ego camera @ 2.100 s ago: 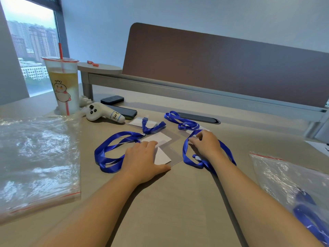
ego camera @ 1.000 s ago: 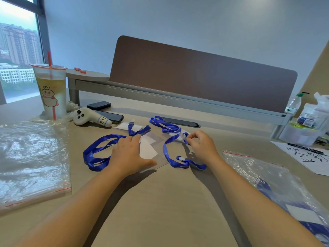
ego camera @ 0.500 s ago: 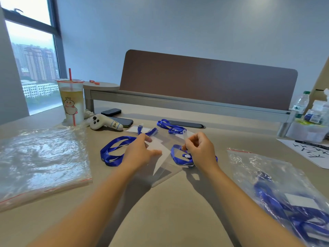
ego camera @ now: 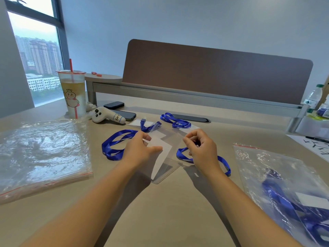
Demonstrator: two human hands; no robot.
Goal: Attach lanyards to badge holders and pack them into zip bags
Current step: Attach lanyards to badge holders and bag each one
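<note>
Above the table (ego camera: 160, 220), hands (ego camera: 140, 150) on badge holder (ego camera: 165, 157).

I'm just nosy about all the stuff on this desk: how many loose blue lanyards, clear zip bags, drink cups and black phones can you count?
Loose blue lanyards: 3, at left, at the back and under the right hand
Clear zip bags: at least 2, left and right; the left may be a stack
Drink cups: 1
Black phones: 2
Total: 8
</note>
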